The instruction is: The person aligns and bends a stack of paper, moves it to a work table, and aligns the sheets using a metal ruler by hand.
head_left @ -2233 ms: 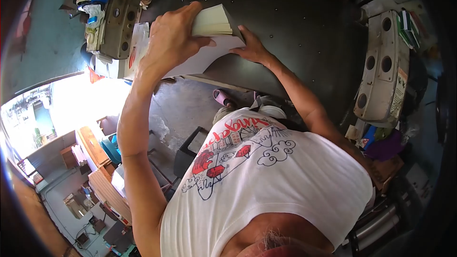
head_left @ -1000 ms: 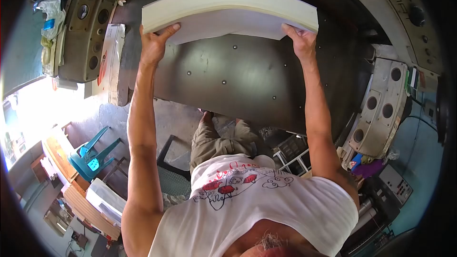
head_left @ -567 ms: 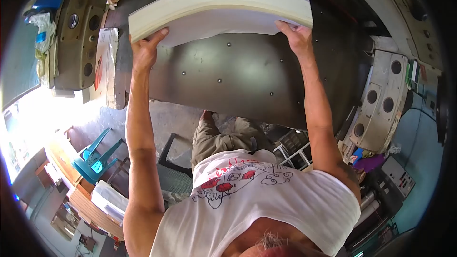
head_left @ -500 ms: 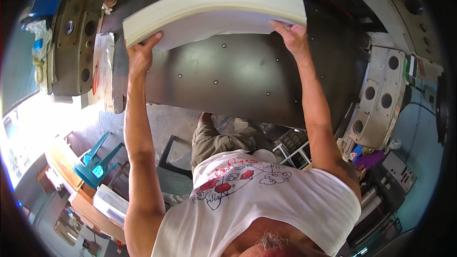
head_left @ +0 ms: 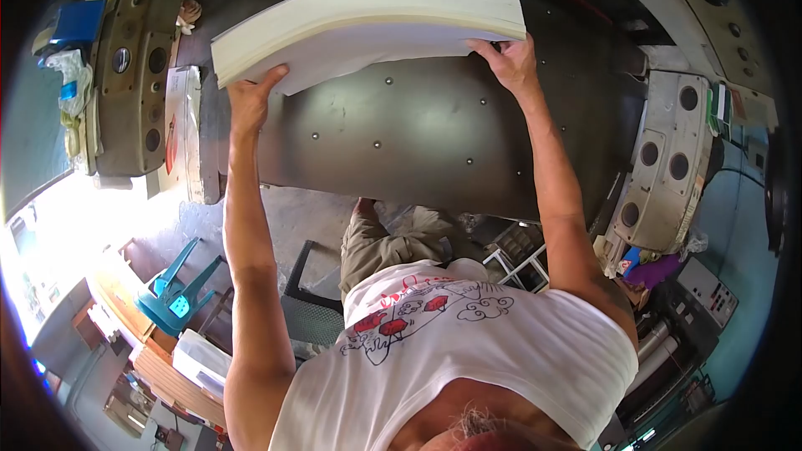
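Dark tabletop point(head_left: 380, 171), paper stack point(head_left: 368, 12), left fingers point(head_left: 272, 79) gripping one end, right fingers point(head_left: 484, 51) the other

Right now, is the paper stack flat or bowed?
Bowed. The paper stack curves between the left hand and right hand, its middle higher in the picture than either end.

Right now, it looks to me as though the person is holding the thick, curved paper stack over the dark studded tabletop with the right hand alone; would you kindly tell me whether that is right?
Not quite: the head view shows both the left hand and the right hand holding the thick, curved paper stack, one at each end, over the dark studded tabletop.
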Motion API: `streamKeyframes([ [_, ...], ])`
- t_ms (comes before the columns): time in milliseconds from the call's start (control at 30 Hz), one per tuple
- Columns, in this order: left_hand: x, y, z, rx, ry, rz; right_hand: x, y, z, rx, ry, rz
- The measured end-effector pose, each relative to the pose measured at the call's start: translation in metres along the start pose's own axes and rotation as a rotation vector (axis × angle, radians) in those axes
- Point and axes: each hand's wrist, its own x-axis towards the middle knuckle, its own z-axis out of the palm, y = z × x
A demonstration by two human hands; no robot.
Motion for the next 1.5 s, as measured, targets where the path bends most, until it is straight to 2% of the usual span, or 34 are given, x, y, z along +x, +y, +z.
streamKeyframes([
  [67, 0.002, -0.003, 0.004, -0.096, -0.001, 0.071, 0.002, 0.002, -0.001, -0.072, 0.021, -0.040],
  [233, 0.016, 0.004, -0.005, -0.092, -0.045, 0.066, -0.001, -0.014, -0.006, -0.169, 0.042, -0.080],
  [300, 0.011, 0.015, -0.013, -0.130, -0.066, 0.057, -0.007, -0.034, -0.009, -0.014, 0.019, 0.129],
  [367, 0.000, 0.042, -0.022, -0.275, -0.144, -0.116, -0.013, -0.066, -0.009, 0.041, -0.023, 0.187],
  [433, -0.015, 0.065, -0.034, -0.247, -0.136, -0.185, -0.018, -0.084, -0.013, 0.055, -0.084, 0.297],
  [467, -0.024, 0.073, -0.041, -0.196, -0.167, -0.273, -0.022, -0.098, -0.010, 0.183, -0.092, 0.366],
  [500, -0.035, 0.080, -0.048, -0.149, -0.203, -0.360, -0.028, -0.108, -0.010, 0.181, -0.109, 0.391],
  [567, -0.057, 0.083, -0.061, -0.219, -0.250, -0.435, -0.032, -0.121, -0.010, 0.183, -0.229, 0.612],
  [633, -0.072, 0.078, -0.079, -0.384, -0.308, -0.591, -0.042, -0.127, -0.004, 0.194, -0.261, 0.640],
  [767, -0.110, 0.066, -0.116, -0.483, -0.331, -0.657, -0.066, -0.146, 0.027, 0.221, -0.266, 0.679],
  [900, -0.146, 0.046, -0.169, -0.558, -0.379, -0.585, -0.100, -0.173, 0.080, 0.172, -0.268, 0.698],
  [1000, -0.170, 0.034, -0.218, -0.603, -0.355, -0.529, -0.130, -0.189, 0.134, 0.287, -0.252, 0.762],
  [1100, -0.189, 0.000, -0.275, -0.588, -0.333, -0.577, -0.163, -0.214, 0.193, 0.243, -0.249, 0.732],
  [1167, -0.202, -0.014, -0.315, -0.664, -0.403, -0.738, -0.183, -0.226, 0.229, 0.237, -0.260, 0.756],
  [1400, -0.256, -0.039, -0.428, -0.627, -0.404, -0.805, -0.231, -0.229, 0.334, 0.229, -0.302, 0.831],
  [1467, -0.254, -0.067, -0.465, -0.313, -0.308, -0.742, -0.236, -0.252, 0.374, 0.246, -0.321, 0.848],
  [1500, -0.250, -0.084, -0.483, -0.259, -0.282, -0.702, -0.238, -0.264, 0.388, 0.242, -0.305, 0.856],
])
